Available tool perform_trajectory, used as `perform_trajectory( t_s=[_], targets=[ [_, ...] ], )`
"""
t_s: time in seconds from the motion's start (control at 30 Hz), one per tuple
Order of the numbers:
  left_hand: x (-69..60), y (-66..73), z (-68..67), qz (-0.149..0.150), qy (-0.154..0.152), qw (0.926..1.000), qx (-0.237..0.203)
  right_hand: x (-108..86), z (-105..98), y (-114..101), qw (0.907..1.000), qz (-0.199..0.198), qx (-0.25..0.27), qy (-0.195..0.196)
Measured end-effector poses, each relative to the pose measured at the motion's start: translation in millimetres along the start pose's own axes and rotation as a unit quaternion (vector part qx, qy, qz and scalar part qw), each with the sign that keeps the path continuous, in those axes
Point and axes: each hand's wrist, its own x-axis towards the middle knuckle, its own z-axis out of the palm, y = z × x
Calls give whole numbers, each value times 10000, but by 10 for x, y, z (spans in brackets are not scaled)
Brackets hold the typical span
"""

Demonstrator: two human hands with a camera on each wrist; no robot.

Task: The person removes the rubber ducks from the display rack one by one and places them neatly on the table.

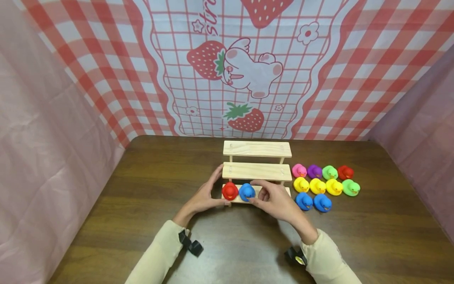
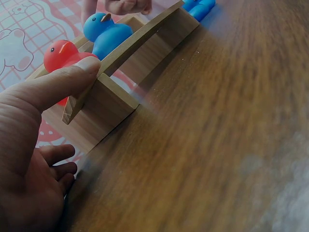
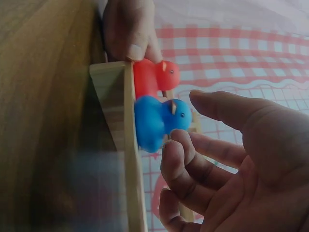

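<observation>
A three-tier wooden rack (image 1: 257,171) stands on the table. On the left end of its lowest tier sits a red toy duck (image 1: 230,191), with a blue toy duck (image 1: 246,192) right beside it. My left hand (image 1: 205,197) braces the rack's left end; its thumb rests on the lowest tier's front edge by the red duck, and its other fingers are spread apart from the thumb. Around the blue duck's right side is my right hand (image 1: 278,201), thumb and fingers apart. In the right wrist view, its fingertips (image 3: 181,137) overlap the blue duck's head; contact is unclear.
Right of the rack, more ducks stand in rows on the brown table (image 1: 159,177): a pink duck (image 1: 299,170), a purple duck (image 1: 314,171), a red duck (image 1: 345,172), green ones, yellow ones (image 1: 317,186) and two blue ones (image 1: 304,201). A checked strawberry cloth (image 1: 170,79) hangs behind.
</observation>
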Motion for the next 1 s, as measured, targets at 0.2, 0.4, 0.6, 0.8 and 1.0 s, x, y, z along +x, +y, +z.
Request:
perform_trajectory(
  t_s=[0.2,0.4,0.6,0.8,1.0],
  targets=[
    [-1,9,1,16,-12,10000,-44,11,71,6,9999,29,-127,-91],
    [-5,12,0,1,-6,10000,3,14,131,29,9994,92,-340,-51],
    [1,-2,5,-25,10,10000,-42,22,165,24,9985,146,-516,90],
    [2,-8,5,-39,15,10000,-57,26,168,14,9981,210,-556,160],
    [5,-13,7,-9,8,10000,-55,18,164,13,9984,184,-498,191]
  ],
)
